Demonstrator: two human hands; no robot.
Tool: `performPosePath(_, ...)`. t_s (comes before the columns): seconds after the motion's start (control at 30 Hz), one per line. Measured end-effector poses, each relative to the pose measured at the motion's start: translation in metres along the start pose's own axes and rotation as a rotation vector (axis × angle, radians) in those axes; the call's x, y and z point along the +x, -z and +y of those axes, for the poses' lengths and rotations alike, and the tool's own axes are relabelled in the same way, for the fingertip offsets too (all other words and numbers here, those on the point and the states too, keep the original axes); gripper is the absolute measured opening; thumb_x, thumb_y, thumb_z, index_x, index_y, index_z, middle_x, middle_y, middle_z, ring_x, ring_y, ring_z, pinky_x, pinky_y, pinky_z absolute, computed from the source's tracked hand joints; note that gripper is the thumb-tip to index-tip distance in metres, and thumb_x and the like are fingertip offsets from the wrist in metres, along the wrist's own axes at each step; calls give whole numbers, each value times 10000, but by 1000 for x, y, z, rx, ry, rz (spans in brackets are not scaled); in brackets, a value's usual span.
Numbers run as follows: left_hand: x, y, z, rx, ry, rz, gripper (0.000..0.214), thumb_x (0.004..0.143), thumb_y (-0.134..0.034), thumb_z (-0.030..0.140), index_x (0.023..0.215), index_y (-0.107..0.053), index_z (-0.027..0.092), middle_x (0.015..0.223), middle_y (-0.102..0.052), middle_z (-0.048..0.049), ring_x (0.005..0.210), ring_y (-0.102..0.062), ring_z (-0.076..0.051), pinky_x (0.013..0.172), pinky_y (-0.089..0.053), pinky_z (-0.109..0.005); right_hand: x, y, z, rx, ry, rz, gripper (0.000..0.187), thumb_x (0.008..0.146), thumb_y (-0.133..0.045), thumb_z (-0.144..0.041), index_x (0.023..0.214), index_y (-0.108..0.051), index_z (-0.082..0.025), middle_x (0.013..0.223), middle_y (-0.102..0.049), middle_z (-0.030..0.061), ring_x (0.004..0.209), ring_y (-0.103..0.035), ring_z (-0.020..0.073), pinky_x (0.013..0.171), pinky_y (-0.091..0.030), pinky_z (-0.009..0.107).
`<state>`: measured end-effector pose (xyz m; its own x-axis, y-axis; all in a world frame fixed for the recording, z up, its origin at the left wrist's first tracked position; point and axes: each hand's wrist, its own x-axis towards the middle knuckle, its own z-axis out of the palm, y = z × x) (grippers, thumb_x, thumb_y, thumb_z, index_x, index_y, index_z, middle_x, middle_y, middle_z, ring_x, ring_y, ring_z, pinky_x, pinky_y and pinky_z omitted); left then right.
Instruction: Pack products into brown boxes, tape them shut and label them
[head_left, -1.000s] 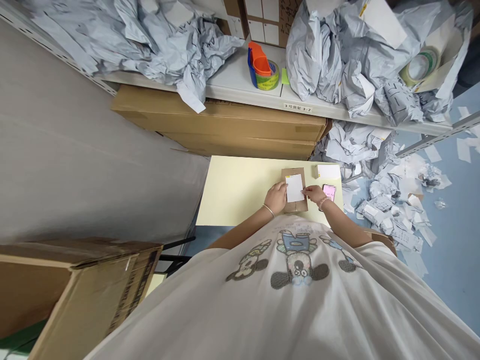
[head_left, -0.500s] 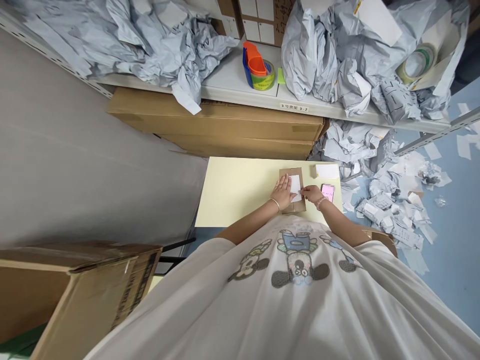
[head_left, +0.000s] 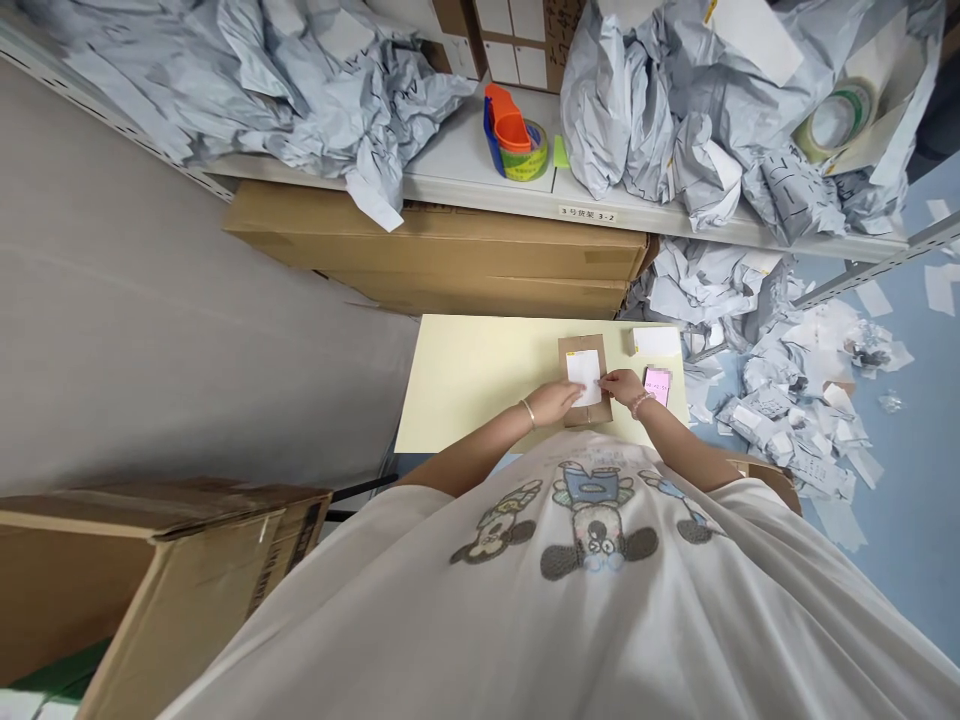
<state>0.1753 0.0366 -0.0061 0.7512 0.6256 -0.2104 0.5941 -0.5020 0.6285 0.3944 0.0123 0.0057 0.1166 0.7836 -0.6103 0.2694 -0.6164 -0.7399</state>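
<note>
White paper label [head_left: 584, 377] lies on kraft mailer [head_left: 589, 342], lower centre of frame | left hand [head_left: 555, 403] is seen loose and ungrasping at the label's lower-left corner | right hand [head_left: 622, 387] is seen touching its right edge, grip unclear

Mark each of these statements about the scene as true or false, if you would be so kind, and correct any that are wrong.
1. The right hand touches the white label on the kraft cardboard mailer. True.
2. The left hand holds the phone. False: the phone lies on the table to the right of the mailer, and the left hand is at the mailer, beside the label.
3. Both wrists are bare. False: the left wrist wears a bangle and the right a beaded bracelet.
4. A roll of tape stands on the shelf beside an orange plastic item. True.
</note>
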Motion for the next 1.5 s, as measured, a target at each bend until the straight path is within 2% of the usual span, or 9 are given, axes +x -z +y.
performPosePath(0.07,21,1,5,66,98,135,499,1033,-335,213,1488,-513,116,1552,-518,-151,1463,-464,-234,1216,-382,-408,2,-1,2,-11,6,0,278,697,-846,-351,628,-643,-174,649,-667,31,599,-526,131,597,-438,266)
performPosePath(0.17,46,-2,13,152,163,140,577,1018,-316,182,1575,-353,36,1671,-300,-187,1576,-235,-254,1292,-216,-458,2,-1,5,-20,20,15,287,710,-844,-339,623,-626,-175,649,-663,28,603,-540,133,609,-451,262)
performPosePath(0.5,46,-11,7,241,171,79,691,1038,-363,421,1645,-241,116,1731,-129,-117,1604,-94,-283,1304,-83,-463,-20,-1,1,153,-66,43,96,933,-609,-235,972,-656,-162,821,-750,68,631,-650,138,629,-531,249)
performPosePath(0.67,50,-12,5,252,150,67,841,963,-504,585,1653,-239,183,1739,-64,-109,1604,-57,-329,1294,-71,-497,-50,-6,28,-299,160,207,285,945,-596,-216,1223,-621,-158,968,-773,92,853,-721,190,800,-558,303)
performPosePath(0.8,45,-21,12,251,79,60,800,974,-495,531,1646,-264,163,1731,-126,-109,1603,-60,-336,1293,-25,-510,-62,-12,45,-458,181,62,601,806,-810,-257,1349,-581,-143,1196,-741,140,940,-730,211,827,-566,303)
performPosePath(1.1,-7,-51,12,-75,-175,-159,557,996,-483,445,1526,-495,273,1640,-397,-58,1558,-291,-222,1287,-129,-421,-53,-7,47,-601,165,1,603,846,-785,-346,1386,-593,-160,1246,-731,133,1049,-731,254,927,-560,351)
performPosePath(1.27,-11,-40,0,-179,-108,-53,547,1031,-391,410,1552,-460,259,1661,-359,-66,1568,-263,-229,1284,-159,-433,-54,-11,38,-694,263,-2,1029,816,-782,-437,1614,-255,-56,1587,-412,265,1463,-433,345,1173,-405,451)
performPosePath(1.4,10,-32,-13,-160,158,221,632,1017,-440,422,1597,-369,181,1715,-194,-140,1602,-85,-316,1282,-49,-540,-46,-36,18,-845,465,95,870,965,-539,-387,1635,-138,-4,1706,-124,244,1592,-126,311,1273,-194,471)
performPosePath(1.5,27,-32,-21,-260,377,387,923,926,-619,512,1641,-193,114,1723,22,-211,1595,52,-365,1271,-25,-571,-37,-59,12,-992,450,112,822,1002,-424,-418,1639,-118,2,1716,-52,226,1601,-49,315,1272,-124,507)
